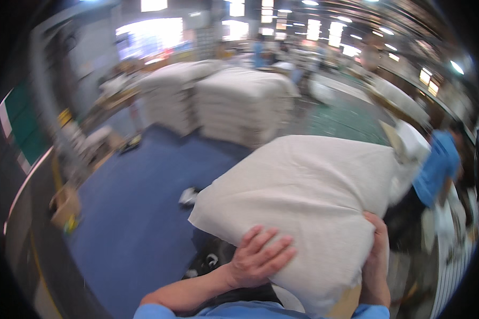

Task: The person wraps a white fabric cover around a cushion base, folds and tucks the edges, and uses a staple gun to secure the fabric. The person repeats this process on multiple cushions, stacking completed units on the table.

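Observation:
In front of me is a large, soft white pillow-like bundle (298, 191), its cloth creased and its near side drooping toward my body. My left hand (263, 255) lies flat on the near left part of the cloth, fingers spread. At the right edge my right hand (377, 239) is closed, its fingers curled over the bundle's side and the rest partly hidden. Something tan (346, 303) shows under the near right corner. What bears the bundle from below cannot be seen.
Tall stacks of folded white cloth (245, 106) stand ahead, beside a blue floor sheet (143, 186). A co-worker in a blue shirt (436, 167) bends close on the right. A small white item (188, 196) lies on the sheet; a cardboard box (65, 204) sits far left.

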The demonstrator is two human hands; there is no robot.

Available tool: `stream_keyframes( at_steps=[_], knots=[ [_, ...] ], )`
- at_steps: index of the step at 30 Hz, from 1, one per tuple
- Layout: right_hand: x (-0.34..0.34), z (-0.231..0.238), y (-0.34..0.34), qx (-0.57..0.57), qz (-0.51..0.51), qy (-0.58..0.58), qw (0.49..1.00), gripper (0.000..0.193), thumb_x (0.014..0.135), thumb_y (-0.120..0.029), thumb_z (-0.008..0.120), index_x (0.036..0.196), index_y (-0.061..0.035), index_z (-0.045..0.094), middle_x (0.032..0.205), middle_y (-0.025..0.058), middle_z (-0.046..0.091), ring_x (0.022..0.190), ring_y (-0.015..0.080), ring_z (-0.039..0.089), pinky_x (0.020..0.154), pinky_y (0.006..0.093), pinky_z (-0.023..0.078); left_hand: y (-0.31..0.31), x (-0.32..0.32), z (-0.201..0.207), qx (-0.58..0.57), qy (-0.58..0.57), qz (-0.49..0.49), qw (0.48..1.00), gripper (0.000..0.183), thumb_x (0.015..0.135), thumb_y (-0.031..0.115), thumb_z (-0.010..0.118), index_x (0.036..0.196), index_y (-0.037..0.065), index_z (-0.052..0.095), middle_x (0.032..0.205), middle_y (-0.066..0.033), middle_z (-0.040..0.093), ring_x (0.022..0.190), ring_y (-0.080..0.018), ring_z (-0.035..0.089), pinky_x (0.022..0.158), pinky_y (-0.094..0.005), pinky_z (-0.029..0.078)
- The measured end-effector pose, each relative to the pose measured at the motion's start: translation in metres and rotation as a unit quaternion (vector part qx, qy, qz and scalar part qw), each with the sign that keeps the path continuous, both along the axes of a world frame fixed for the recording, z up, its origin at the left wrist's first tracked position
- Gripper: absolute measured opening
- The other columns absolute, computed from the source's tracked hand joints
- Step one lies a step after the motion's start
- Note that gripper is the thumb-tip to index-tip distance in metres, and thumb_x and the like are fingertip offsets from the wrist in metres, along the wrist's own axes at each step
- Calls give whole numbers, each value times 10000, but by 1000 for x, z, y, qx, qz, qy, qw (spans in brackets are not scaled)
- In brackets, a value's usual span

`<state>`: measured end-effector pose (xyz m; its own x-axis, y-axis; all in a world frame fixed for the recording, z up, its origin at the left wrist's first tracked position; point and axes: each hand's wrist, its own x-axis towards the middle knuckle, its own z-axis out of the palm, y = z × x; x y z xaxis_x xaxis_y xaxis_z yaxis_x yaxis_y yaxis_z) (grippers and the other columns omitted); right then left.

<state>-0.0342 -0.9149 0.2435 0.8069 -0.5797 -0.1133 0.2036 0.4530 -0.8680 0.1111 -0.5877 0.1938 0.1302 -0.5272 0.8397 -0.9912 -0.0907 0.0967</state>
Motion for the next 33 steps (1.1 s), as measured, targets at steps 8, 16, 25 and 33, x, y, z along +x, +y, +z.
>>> stream_keyframes(
  at_steps=[8,16,25,33],
  knots=[
    [107,52,128,-165,182,75,966,540,972,-421,662,1311,-2,685,1266,136,720,1158,212,686,1014,342,525,108,-66,41,-102,-28,246,963,278,957,193,773,1231,196,730,1286,5,766,1138,-211,710,1051,-382,525],
    [186,27,236,-61,474,112,872,392,1033,-279,635,1279,25,666,1116,94,763,1035,222,747,971,376,599,212,-118,0,-58,112,345,930,430,967,302,741,1327,75,679,1361,-113,720,1195,-349,682,1021,-488,516],
    [233,-22,248,-159,617,-73,767,340,1032,-78,723,1343,18,626,1141,133,771,980,213,778,839,329,640,339,-140,-88,-544,492,221,643,633,996,303,762,1498,-8,534,1504,-188,591,1278,-293,637,1107,-459,503],
    [344,-93,221,-288,420,-26,860,1094,749,-126,958,1633,-77,315,1590,205,468,1440,345,496,1163,486,446,412,-165,-99,-257,329,528,740,773,914,146,842,1576,23,464,1539,-155,585,1387,-304,578,1196,-448,450]
  ],
)
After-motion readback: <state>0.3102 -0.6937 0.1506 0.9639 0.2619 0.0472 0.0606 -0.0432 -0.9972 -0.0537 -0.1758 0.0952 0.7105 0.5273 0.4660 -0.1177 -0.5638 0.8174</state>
